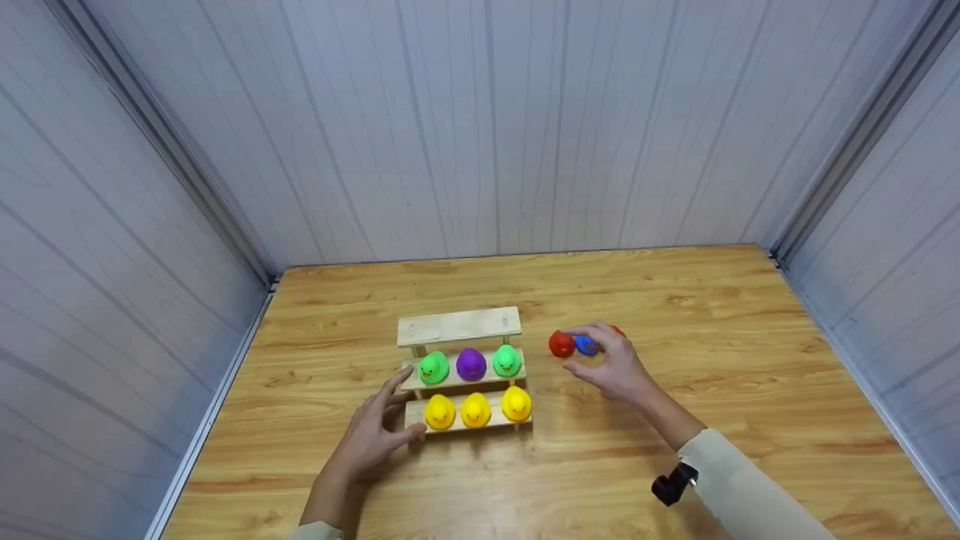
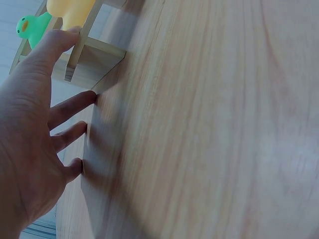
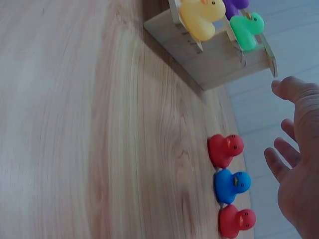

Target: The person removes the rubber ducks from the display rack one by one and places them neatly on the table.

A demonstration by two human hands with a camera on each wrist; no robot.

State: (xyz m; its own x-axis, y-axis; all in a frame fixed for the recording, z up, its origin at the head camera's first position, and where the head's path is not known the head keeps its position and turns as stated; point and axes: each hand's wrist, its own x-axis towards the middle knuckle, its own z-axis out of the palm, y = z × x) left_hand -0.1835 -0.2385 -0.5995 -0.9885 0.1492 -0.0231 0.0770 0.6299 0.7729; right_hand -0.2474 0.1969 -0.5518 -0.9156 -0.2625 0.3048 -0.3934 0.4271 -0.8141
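Observation:
A three-tier wooden rack (image 1: 459, 325) holds rubber ducks. Yellow ducks (image 1: 475, 410) line its bottom tier; on the middle one, a purple duck (image 1: 471, 364) sits between two green ducks (image 1: 433, 367). The top tier is bare. At the rack's left end is my left hand (image 1: 369, 433), fingers spread, thumb (image 2: 67, 36) touching the bottom tier's edge. My right hand (image 1: 619, 367) hovers over a row of loose ducks, thumb and fingers apart with nothing between them. This row has a red duck (image 3: 225, 150), a blue duck (image 3: 231, 185) and another red duck (image 3: 236, 221).
Rack and loose ducks stand on a wood-grain table (image 1: 600, 480). Pale panel walls (image 1: 480, 135) rise behind and at both sides. A small black device (image 1: 673, 484) is attached at the right sleeve.

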